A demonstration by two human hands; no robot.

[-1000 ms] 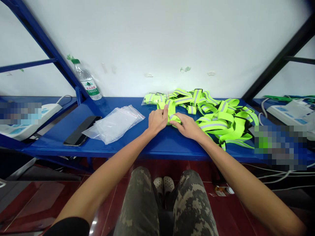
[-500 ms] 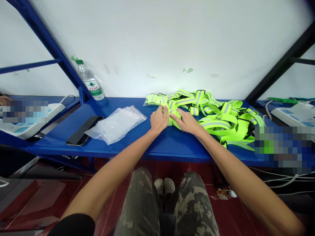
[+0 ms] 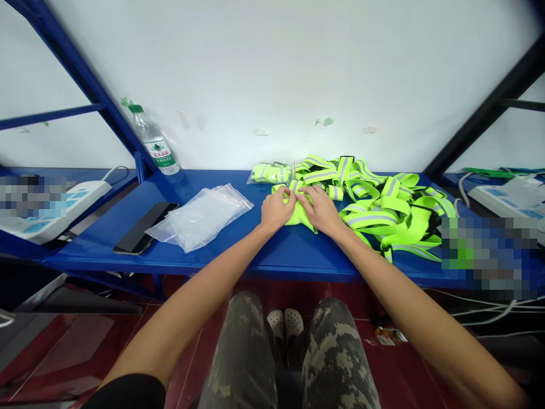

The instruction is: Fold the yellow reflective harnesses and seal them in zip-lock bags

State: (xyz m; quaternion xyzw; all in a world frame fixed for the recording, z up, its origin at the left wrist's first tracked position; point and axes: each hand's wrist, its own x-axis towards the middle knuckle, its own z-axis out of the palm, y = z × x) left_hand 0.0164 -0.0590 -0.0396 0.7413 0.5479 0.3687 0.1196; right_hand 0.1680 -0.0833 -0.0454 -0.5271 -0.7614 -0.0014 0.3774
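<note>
My left hand (image 3: 277,208) and my right hand (image 3: 320,210) meet over a neon-yellow reflective strap (image 3: 300,218) with grey stripes, bunched on the blue table (image 3: 281,254). Both hands are closed on it, fingertips pinching close together; part of the strap is hidden beneath them. Just behind my left hand lies a clear bag with a folded yellow strap inside (image 3: 269,172). To the right of my right hand spreads a tangled pile of the same straps (image 3: 389,204), with black buckles among them.
Clear zip bags (image 3: 206,216) lie left of my hands, partly over a black phone (image 3: 145,228). A water bottle (image 3: 155,142) leans against the wall. Blue frame posts (image 3: 100,85) rise at the left, and a white device (image 3: 511,196) sits at the right.
My fingertips have come together over the strap. The bunched strap now spreads flatter toward the table's front edge, and my right hand has shifted slightly.
</note>
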